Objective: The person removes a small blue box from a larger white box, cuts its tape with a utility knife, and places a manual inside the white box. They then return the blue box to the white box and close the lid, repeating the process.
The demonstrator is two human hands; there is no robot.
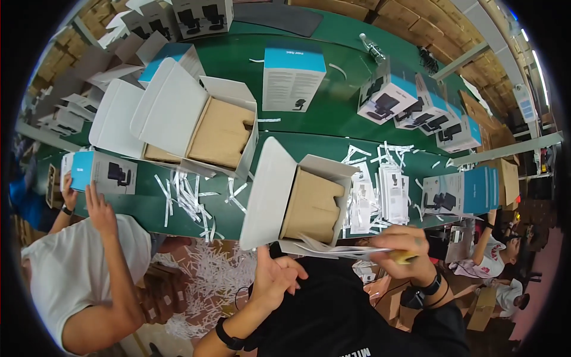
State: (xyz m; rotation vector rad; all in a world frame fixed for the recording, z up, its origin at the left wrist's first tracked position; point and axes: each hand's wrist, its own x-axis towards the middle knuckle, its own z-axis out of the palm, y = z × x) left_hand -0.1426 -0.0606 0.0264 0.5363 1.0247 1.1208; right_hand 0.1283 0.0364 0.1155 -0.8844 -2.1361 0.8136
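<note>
In front of me stands an open white carton (267,196), its lid tilted up to the left and a brown cardboard insert (312,208) inside. My right hand (407,250) is closed around a thin stack of white leaflets (333,249), which reaches across the carton's near edge. A small yellow thing (404,258) shows under its fingers; I cannot make out what it is. My left hand (276,276) is just below the carton's near left corner, fingers apart and holding nothing, one fingertip at the carton's edge. Right of the carton lie printed leaflets (393,193) in piles.
Two more open cartons (223,131) with brown inserts stand at the left. Closed blue-topped boxes (293,80) stand farther back and right. Paper strips (189,199) litter the green table (333,134). A co-worker's hand (101,208) touches a blue-and-white box (107,172) at the left.
</note>
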